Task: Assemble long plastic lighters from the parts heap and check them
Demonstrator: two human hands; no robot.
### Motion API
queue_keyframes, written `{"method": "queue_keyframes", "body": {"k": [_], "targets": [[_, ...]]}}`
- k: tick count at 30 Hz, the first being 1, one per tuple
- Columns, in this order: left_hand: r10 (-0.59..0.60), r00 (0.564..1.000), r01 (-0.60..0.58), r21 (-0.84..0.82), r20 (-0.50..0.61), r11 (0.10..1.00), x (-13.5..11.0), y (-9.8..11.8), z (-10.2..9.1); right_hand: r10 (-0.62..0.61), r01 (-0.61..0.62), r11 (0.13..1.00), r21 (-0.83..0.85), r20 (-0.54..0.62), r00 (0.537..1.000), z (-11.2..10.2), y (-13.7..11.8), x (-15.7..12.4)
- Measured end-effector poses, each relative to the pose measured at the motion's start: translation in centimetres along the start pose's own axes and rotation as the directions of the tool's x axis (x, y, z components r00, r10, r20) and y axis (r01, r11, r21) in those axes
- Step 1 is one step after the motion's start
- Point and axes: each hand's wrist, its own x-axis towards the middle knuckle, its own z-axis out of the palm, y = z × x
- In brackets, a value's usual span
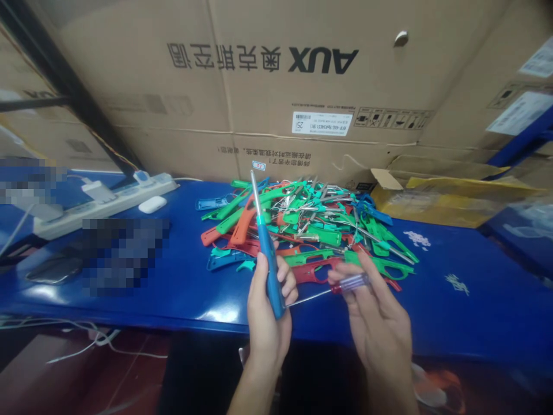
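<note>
Cardboard (pixel 259 124) is stood behind the blue worktop (pixel 496 300). Lighter (pixel 268 271) is gripped by the fingers of the left hand (pixel 265 323), nozzle up, at the near edge. Screwdriver (pixel 341 285) is held by its handle in the right hand's fingers (pixel 364 288), tip at the lighter's lower end; contact can't be confirmed. Parts heap (pixel 326 235) is spread behind.

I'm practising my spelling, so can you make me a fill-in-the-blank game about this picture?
1. The left hand holds a lighter with a body coloured ____.
2. The right hand grips a tool called a ____.
3. The letters AUX on the cardboard are upside ____.
4. The white power strip lies toward the table's ____ side.

Missing words: blue; screwdriver; down; left.
</note>
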Motion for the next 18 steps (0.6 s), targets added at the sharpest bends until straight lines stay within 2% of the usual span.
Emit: {"method": "queue_keyframes", "body": {"k": [3,5,9,12,15,18], "targets": [[0.001,1.0,-0.001,-0.007,-0.018,1.0,0.02,0.03,0.04,-0.035,0.019,0.986,-0.167,-0.098,0.995,-0.26,0.24,0.03],[0.0,1.0,0.0,-0.006,-0.021,1.0,0.03,0.03,0.05,-0.039,0.014,0.973,-0.23,-0.102,0.994,-0.13,0.29,0.1],[0.001,1.0,-0.001,-0.028,-0.019,1.0,0.02,0.0,0.04,-0.045,0.044,0.991,-0.126,-0.006,0.999,0.14,0.26,0.32],[-0.001,1.0,0.001,-0.012,-0.017,1.0,0.01,0.03,0.04,-0.04,0.036,0.997,-0.071,-0.051,0.998,-0.15,0.44,0.44],[-0.006,1.0,0.006,0.01,-0.011,1.0,0.02,0.11,0.07,-0.008,-0.003,0.991,-0.132,-0.085,0.996,-0.4,0.51,0.46],[-0.011,1.0,0.011,-0.001,-0.011,1.0,0.06,0.15,0.09,0.017,-0.016,0.999,-0.044,0.016,1.0,-0.37,0.35,0.37]]}}
